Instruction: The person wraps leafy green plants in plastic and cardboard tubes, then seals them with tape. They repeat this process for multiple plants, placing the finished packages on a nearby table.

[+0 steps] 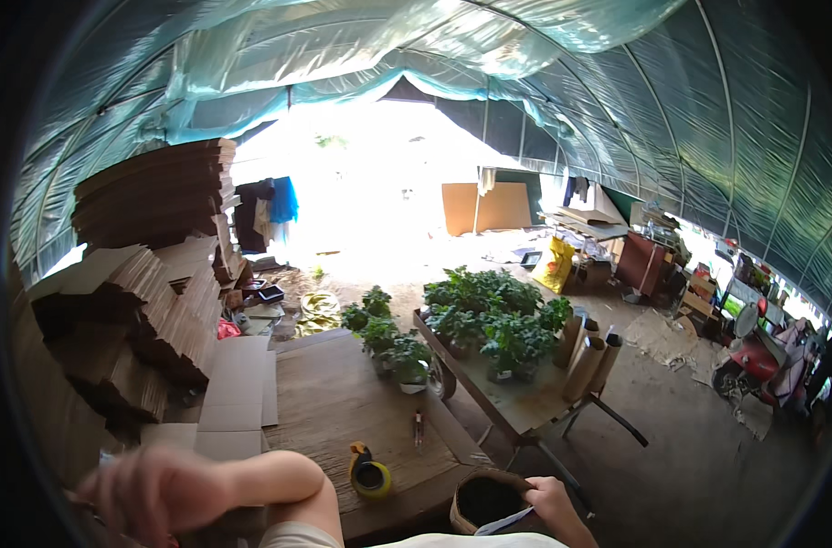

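Pot (485, 500): round, brown outer wall, dark soil-like fill reaching near the rim. Upright, mouth facing up. Sits at the lower edge of the view, just off the near right corner of the wooden counter (343, 402). Held at its right rim by the right hand (551, 500), fingers curled over the edge. A pale flat strip lies across the near part of the rim, under that hand; what it is cannot be told.

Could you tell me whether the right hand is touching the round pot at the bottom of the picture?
Touching. The head view shows the right hand with fingers over the rim of the pot, no gap between them.
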`<state>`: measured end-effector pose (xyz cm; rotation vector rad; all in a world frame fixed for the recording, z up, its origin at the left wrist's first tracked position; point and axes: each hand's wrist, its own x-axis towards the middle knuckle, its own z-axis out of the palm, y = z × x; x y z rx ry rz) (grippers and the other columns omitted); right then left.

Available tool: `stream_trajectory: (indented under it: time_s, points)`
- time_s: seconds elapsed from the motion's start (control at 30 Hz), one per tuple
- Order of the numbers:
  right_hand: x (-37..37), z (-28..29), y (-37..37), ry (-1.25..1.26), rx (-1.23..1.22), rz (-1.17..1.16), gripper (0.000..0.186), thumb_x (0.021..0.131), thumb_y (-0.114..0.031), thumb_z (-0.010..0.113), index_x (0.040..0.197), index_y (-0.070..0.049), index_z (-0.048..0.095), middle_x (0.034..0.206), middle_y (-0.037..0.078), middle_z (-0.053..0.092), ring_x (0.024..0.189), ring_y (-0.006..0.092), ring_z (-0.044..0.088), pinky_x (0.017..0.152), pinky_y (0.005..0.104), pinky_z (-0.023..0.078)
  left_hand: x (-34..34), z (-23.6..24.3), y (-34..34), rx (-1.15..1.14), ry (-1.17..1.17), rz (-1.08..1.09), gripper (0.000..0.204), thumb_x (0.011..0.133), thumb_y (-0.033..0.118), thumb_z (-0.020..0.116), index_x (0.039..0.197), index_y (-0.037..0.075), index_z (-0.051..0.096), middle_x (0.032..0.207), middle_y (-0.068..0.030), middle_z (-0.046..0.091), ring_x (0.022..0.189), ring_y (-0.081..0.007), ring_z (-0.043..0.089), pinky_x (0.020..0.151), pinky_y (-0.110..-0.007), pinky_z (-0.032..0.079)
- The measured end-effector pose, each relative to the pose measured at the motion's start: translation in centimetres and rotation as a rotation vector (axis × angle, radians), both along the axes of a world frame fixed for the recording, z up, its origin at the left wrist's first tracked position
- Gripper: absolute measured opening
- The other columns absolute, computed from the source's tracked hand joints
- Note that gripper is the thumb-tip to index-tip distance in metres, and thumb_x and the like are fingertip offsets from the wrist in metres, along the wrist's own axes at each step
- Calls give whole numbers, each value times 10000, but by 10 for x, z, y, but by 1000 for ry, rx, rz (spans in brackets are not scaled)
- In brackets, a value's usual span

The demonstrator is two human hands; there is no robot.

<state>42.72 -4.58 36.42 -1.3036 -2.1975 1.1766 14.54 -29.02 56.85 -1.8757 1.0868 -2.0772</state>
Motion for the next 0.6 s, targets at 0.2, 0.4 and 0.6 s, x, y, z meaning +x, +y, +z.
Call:
stream_trajectory:
  time_s: [0.2,0.4,0.6]
  points:
    - [75,-71,47,-330,-64,-329,264,731,-114,476,863,-78,702,645,128,652,565,247,656,646,343,531,26,-251,223,-2243,-2,337,486,849,150,640,1277,20,450,1124,-119,595,917,-165,600,786,-296,492]
    - [122,-114,102,-543,-62,-512,228,775,-111,512,900,-68,698,905,198,660,870,358,641,770,433,516,58,-334,222,-2658,276,201,460,857,129,631,1271,15,466,1092,-115,620,880,-159,621,760,-287,504]
    - [120,-88,172,-524,-169,-713,177,753,-71,509,779,-21,676,644,146,653,624,269,668,637,385,530,9,-361,258,-2492,670,1008,491,785,233,676,1211,35,533,1012,-130,656,871,-241,647,786,-336,507]
